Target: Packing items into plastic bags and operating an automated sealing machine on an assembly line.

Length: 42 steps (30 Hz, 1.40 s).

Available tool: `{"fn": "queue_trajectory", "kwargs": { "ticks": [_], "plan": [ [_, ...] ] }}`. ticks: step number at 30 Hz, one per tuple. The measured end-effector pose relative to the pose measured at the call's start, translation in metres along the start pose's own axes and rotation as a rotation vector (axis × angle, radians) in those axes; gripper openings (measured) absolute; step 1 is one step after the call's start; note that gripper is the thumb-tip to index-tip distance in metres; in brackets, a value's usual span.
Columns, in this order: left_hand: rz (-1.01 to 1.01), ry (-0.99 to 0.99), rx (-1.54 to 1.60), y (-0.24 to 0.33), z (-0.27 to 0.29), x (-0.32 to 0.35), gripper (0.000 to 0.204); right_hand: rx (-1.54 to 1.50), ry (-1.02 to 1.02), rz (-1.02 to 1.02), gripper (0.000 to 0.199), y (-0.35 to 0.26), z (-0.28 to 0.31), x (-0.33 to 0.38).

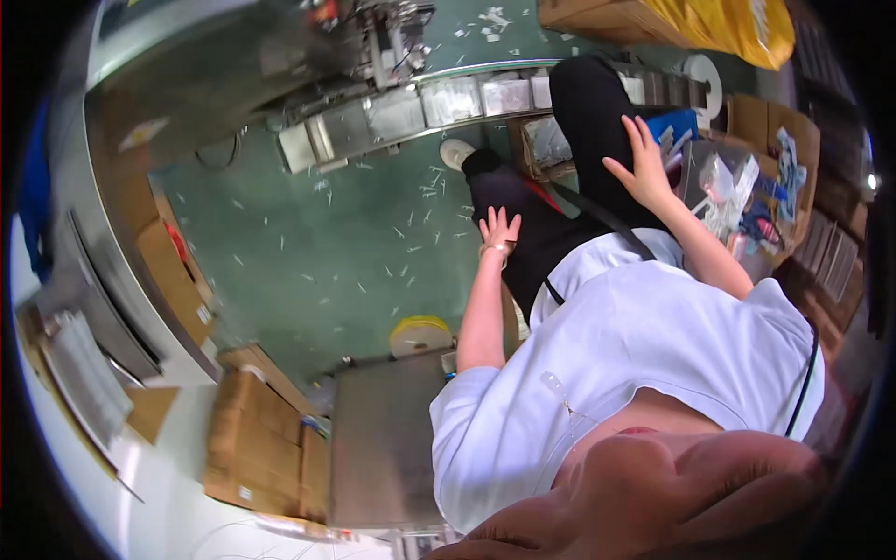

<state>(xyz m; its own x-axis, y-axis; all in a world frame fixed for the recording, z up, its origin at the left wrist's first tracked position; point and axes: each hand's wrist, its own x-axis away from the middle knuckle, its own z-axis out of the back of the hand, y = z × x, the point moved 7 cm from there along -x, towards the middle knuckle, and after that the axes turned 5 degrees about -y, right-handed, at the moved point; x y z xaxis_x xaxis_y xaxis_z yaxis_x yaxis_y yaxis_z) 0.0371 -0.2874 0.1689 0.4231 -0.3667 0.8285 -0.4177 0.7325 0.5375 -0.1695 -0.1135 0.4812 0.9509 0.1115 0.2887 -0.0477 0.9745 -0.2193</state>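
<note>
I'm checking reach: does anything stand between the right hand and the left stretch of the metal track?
Yes: the right leg, in black trousers, lies between the right hand and that stretch of metal track.

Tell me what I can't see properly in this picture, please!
All in the head view:
Palms of the left hand and right hand: hidden, turned down toward the black trousers.
Right foot: hidden beyond the bent right knee.
Metal machine, upper left: blurry, and cut off by the top edge.
Yellow bag: cut off by the top edge.
White scraps on the green floor: too small to identify.
</note>
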Motion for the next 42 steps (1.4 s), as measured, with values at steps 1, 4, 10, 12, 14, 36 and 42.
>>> {"fn": "queue_trajectory", "kwargs": {
  "ticks": [1,4,10,12,14,36,42],
  "plan": [
    [-0.003,-0.028,0.071,0.005,0.012,0.013,0.063,-0.042,-0.049,-0.126,0.07,0.027,-0.013,0.011],
    [-0.023,-0.055,0.041,0.005,0.025,0.029,0.063,-0.18,-0.128,-0.375,0.07,0.08,-0.057,0.047],
    [-0.019,-0.03,0.004,-0.003,0.026,-0.023,0.064,-0.073,-0.143,-0.557,0.06,0.13,-0.116,0.14],
    [0.002,-0.039,-0.007,0.005,0.022,-0.041,0.064,-0.056,-0.127,-0.606,0.055,0.143,-0.126,0.155],
    [0.058,0.003,0.012,0.007,0.02,-0.058,0.064,-0.108,-0.12,-0.513,0.039,0.154,-0.147,0.159],
    [-0.285,0.987,-0.298,0.047,0.008,-0.099,0.051,-0.936,0.177,-0.93,0.029,0.35,-0.629,-0.042],
    [-0.518,1.06,-0.853,0.161,-0.034,-0.129,0.047,-0.509,0.049,-0.787,0.031,0.401,-0.663,-0.029]
  ]
}}
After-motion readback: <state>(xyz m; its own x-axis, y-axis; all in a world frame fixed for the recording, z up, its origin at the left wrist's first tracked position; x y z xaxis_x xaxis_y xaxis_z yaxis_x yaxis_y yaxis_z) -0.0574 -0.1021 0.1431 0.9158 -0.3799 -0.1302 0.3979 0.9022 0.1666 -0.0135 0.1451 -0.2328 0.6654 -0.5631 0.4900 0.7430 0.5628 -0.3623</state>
